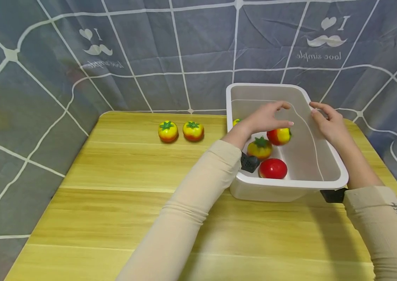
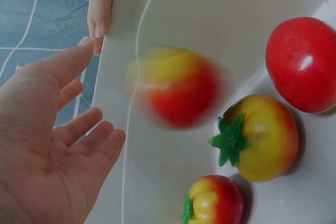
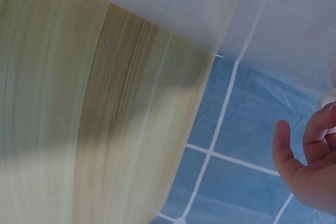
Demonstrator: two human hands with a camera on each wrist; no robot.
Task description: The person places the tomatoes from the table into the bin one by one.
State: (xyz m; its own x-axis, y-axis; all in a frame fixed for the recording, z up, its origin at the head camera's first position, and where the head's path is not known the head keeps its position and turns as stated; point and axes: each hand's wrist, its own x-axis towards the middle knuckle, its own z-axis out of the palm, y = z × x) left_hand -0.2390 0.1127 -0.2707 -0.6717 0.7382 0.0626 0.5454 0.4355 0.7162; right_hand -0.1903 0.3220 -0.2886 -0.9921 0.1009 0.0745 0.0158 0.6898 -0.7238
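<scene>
My left hand is over the white plastic bin, fingers spread and apart from anything. Just off its fingers, a red and yellow toy tomato hangs blurred in mid-air inside the bin. On the bin's floor lie a red tomato, a yellowish one with a green leafy top and a smaller red-yellow tomato, partly hidden in the head view by my left arm. My right hand grips the bin's right rim with thumb and fingers; the right wrist view catches only some curled fingers.
Two yellow-orange tomatoes, a left one and a right one, sit on the wooden table left of the bin. A grey-blue cloth with white lines hangs behind the table.
</scene>
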